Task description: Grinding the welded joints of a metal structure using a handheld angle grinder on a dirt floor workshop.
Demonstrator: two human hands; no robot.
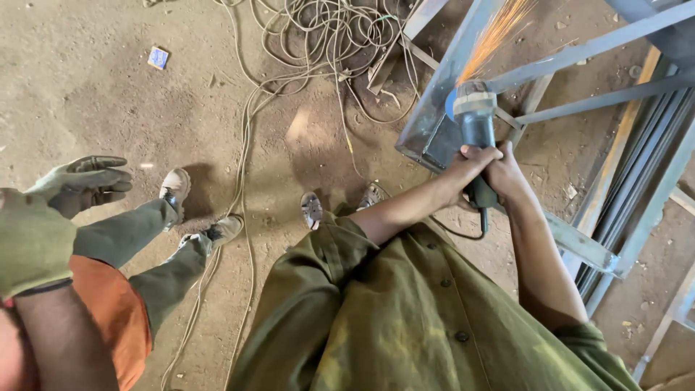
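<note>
Head view: an angle grinder is clamped by both the left hand and right hand against a steel frame; sparks could be thrown toward the cables if tilted.

Dirt floor seen from above. Tangle of pale cables piled at top centre, strands trailing down across floor. Small blue-white packet lying apart at upper left. Second person at left: green work gloves worn, grey-green trousers, dusty shoes. Long grey steel bars stacked along right edge.
</note>
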